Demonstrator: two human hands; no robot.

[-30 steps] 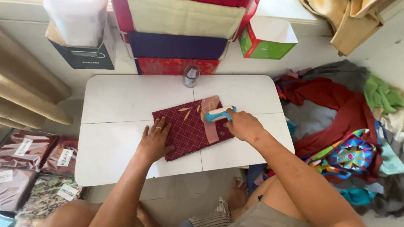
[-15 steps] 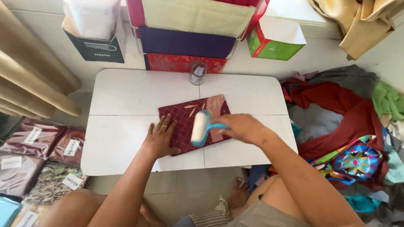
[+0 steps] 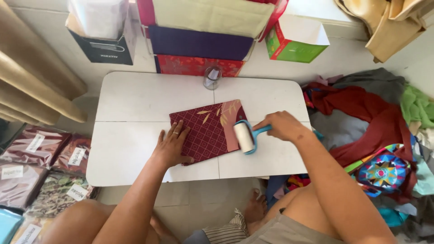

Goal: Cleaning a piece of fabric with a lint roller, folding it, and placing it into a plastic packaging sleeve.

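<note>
The folded maroon cloth (image 3: 205,131) lies mid-table (image 3: 135,99); the left hand (image 3: 172,147) presses flat, fingers spread, on its near-left corner, while the right hand (image 3: 282,126) grips a lint roller (image 3: 244,137) at its right edge.

On a white folding table (image 3: 135,149), the left hand (image 3: 172,144) presses flat on a folded maroon patterned cloth (image 3: 205,131). The right hand (image 3: 282,126) grips a blue-handled lint roller (image 3: 245,137), its white roll resting on the cloth's right edge. A small glass jar (image 3: 211,77) stands behind.
</note>
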